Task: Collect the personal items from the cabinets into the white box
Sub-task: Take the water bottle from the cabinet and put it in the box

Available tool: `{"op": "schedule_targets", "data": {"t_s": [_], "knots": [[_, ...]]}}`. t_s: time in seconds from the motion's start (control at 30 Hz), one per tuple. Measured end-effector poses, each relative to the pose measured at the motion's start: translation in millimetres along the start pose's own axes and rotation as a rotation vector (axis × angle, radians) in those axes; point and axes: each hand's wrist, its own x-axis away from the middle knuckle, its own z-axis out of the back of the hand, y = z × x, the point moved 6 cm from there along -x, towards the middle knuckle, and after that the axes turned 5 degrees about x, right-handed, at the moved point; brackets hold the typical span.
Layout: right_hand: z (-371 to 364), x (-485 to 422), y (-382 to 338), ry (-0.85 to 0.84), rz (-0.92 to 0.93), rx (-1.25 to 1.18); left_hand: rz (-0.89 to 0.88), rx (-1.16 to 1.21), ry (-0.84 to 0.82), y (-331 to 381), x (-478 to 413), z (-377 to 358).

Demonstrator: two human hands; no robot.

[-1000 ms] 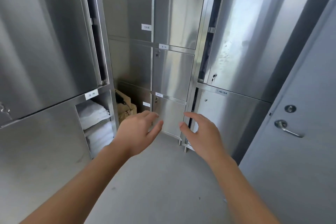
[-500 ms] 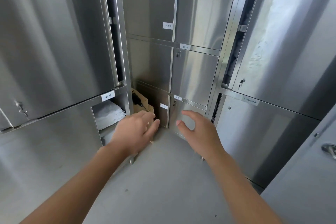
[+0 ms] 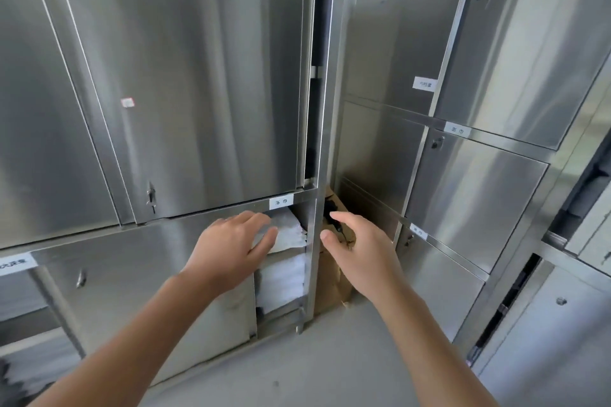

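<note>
A storage or linen room: banks of stainless-steel cabinets [image 3: 198, 76], paper door labels [image 3: 281, 201], stacked white towels [image 3: 281, 277].

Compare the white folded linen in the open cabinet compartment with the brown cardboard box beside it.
The folded linen is white and stacked on shelves inside the open cabinet compartment; the cardboard box is brown and seems to stand on the floor outside it. The left hand hovers before the linen, the right hand before the box. Neither is gripped.

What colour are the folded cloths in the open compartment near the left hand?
White; the folded cloths show clearly in the head view.
</note>
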Motion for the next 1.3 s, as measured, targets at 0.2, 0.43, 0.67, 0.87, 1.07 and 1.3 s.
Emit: {"op": "schedule_targets", "data": {"t_s": [0.2, 0.43, 0.67, 0.87, 1.07, 1.3], "knots": [[-54, -101, 21, -0.091, 0.056, 0.0, 0.07, 0.006, 0.057, -54, -78, -28], [-74, -218, 56, -0.048, 0.036, 0.013, 0.051, -0.006, 0.041, -87, -192, -78], [-97, -313, 92, -0.077, 0.024, -0.044, 0.048, -0.041, 0.072, -104, -275, -102], [-129, -392, 129, -0.139, 0.056, -0.156, 0.164, -0.1, 0.064, -122, -325, -127], [-161, -446, 155, -0.215, 0.108, -0.282, 0.273, -0.177, 0.059, -123, -349, -149], [-187, -478, 158, -0.23, 0.154, -0.431, 0.369, -0.27, 0.078, -125, -347, -155]]}}
